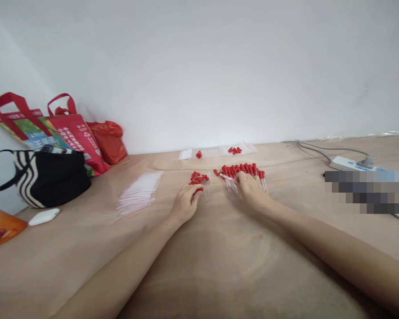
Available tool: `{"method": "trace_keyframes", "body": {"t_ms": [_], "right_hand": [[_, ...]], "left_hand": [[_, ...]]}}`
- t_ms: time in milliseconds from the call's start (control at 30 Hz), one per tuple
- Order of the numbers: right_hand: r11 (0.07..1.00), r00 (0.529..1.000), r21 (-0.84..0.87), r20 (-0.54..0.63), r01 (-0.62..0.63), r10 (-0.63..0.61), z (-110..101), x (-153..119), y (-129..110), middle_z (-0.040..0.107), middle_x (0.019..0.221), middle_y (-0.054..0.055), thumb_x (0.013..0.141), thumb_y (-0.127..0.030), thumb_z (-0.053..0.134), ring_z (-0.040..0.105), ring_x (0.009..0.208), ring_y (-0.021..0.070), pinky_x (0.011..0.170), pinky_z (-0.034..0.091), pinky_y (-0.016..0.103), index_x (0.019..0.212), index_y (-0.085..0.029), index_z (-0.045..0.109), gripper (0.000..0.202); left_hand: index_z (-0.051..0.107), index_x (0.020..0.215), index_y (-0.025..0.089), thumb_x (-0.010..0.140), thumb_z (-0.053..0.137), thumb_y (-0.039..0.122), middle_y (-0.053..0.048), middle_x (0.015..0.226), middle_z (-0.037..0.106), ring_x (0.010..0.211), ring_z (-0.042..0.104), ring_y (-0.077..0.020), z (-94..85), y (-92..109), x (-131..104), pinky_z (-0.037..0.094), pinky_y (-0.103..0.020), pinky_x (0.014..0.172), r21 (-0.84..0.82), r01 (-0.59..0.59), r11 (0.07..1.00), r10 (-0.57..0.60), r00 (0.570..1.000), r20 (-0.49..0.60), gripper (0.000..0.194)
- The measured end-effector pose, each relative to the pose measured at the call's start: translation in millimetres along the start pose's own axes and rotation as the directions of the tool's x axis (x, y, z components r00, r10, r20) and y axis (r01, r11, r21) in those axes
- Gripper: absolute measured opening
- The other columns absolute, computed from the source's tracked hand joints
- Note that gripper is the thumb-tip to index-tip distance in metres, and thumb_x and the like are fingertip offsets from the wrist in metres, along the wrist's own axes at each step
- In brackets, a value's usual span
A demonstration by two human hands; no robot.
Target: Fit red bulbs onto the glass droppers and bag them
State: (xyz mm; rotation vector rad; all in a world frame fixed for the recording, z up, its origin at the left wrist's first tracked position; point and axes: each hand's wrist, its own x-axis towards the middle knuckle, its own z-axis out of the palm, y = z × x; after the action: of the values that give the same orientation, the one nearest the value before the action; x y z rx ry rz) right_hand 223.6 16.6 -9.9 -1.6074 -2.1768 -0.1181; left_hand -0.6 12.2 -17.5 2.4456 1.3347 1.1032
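Observation:
My left hand (186,203) is closed at the near edge of a pile of small red rubber caps (196,178), its fingertips on a red cap. Thin clear glass tubes (207,187) lie just right of that pile. My right hand (251,188) is closed over a row of droppers with red caps (234,170), and a clear tube with a red end (225,177) sticks out leftward from its fingertips. The hand hides part of the row.
Clear zip bags (139,192) lie on the wooden table (213,266) at left. Farther back are bags with red caps (235,150). A black bag (60,177), shopping bags (78,137) and a white case (44,217) are at left; a power strip (349,164) is at right.

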Motion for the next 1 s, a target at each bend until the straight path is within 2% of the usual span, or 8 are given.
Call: {"method": "trace_keyframes", "body": {"t_ms": [67,167,300,400,467,667,800,1000], "right_hand": [[0.994,0.994,0.073,-0.082,0.08,-0.074,2,-20,18,0.059,0.09,0.01,0.081,-0.011,0.029,0.051,0.083,0.0202,0.071,0.027,0.03,0.097,-0.014,0.047,0.025],[0.985,0.984,0.108,-0.137,0.132,-0.116,6,-34,32,0.059,0.092,0.009,0.079,-0.007,0.031,0.05,0.086,0.0197,0.071,0.027,0.03,0.109,-0.015,0.046,0.034],[0.964,0.98,0.203,-0.128,0.174,-0.15,8,-36,25,0.059,0.087,0.008,0.078,-0.005,0.032,0.052,0.082,0.0178,0.068,0.029,0.029,0.096,-0.016,0.053,0.03],[0.937,0.975,0.277,-0.117,0.212,-0.186,8,-37,12,0.059,0.085,0.006,0.081,-0.011,0.034,0.052,0.077,0.0161,0.068,0.029,0.029,0.091,-0.017,0.053,0.022],[0.927,0.972,0.293,-0.106,0.233,-0.21,8,-39,5,0.059,0.081,0.004,0.083,-0.016,0.035,0.052,0.072,0.0147,0.069,0.029,0.03,0.088,-0.018,0.053,0.019],[0.918,0.963,0.296,-0.128,0.265,-0.237,8,-41,-3,0.059,0.079,0.003,0.084,-0.018,0.035,0.051,0.071,0.0136,0.072,0.027,0.032,0.085,-0.018,0.053,0.018],[0.912,0.964,0.318,-0.141,0.259,-0.224,7,-41,-4,0.059,0.08,0.003,0.084,-0.018,0.036,0.05,0.07,0.0135,0.072,0.026,0.032,0.087,-0.018,0.053,0.018],[0.902,0.965,0.345,-0.136,0.259,-0.225,7,-41,-6,0.059,0.08,0.003,0.084,-0.018,0.036,0.05,0.069,0.0128,0.074,0.025,0.033,0.086,-0.017,0.052,0.016]], "left_hand": [[0.051,0.088,0.018,0.079,0.048,0.021,-0.004,0.085,0.059,0.083,0.053,-0.017,5.2,7,-1,0.042,-0.033,0.077,-0.073,0.067,0.995,-0.07,0.997,-0.035,0.01],[0.045,0.081,0.017,0.075,0.053,0.022,-0.001,0.074,0.055,0.068,0.053,-0.0126,14.8,17,-3,0.045,-0.026,0.064,-0.327,0.21,0.922,-0.223,0.975,-0.003,0.012],[0.045,0.083,0.016,0.071,0.053,0.015,0.0,0.077,0.055,0.072,0.056,-0.0111,20.8,23,-4,0.046,-0.023,0.066,-0.56,0.292,0.775,-0.293,0.952,0.091,0.015],[0.052,0.083,0.015,0.07,0.052,0.013,-0.004,0.086,0.057,0.082,0.057,-0.0132,21.2,23,-4,0.045,-0.026,0.075,-0.58,0.304,0.755,-0.288,0.95,0.123,0.013],[0.054,0.079,0.014,0.069,0.054,0.014,-0.004,0.084,0.058,0.081,0.057,-0.0135,21.9,21,-4,0.045,-0.027,0.076,-0.584,0.299,0.755,-0.277,0.952,0.129,0.01],[0.048,0.071,0.014,0.066,0.063,0.018,0.002,0.07,0.052,0.064,0.055,-0.0094,24.1,18,-5,0.046,-0.022,0.062,-0.58,0.285,0.763,-0.267,0.956,0.119,0.016],[0.049,0.079,0.014,0.069,0.06,0.015,0.0,0.078,0.052,0.073,0.056,-0.0107,23.7,20,-5,0.048,-0.024,0.068,-0.601,0.246,0.76,-0.213,0.969,0.128,0.015],[0.057,0.095,0.015,0.074,0.056,0.016,-0.005,0.093,0.048,0.088,0.054,-0.0139,21.9,23,-4,0.047,-0.031,0.082,-0.534,0.14,0.834,-0.102,0.99,0.099,0.021]]}}
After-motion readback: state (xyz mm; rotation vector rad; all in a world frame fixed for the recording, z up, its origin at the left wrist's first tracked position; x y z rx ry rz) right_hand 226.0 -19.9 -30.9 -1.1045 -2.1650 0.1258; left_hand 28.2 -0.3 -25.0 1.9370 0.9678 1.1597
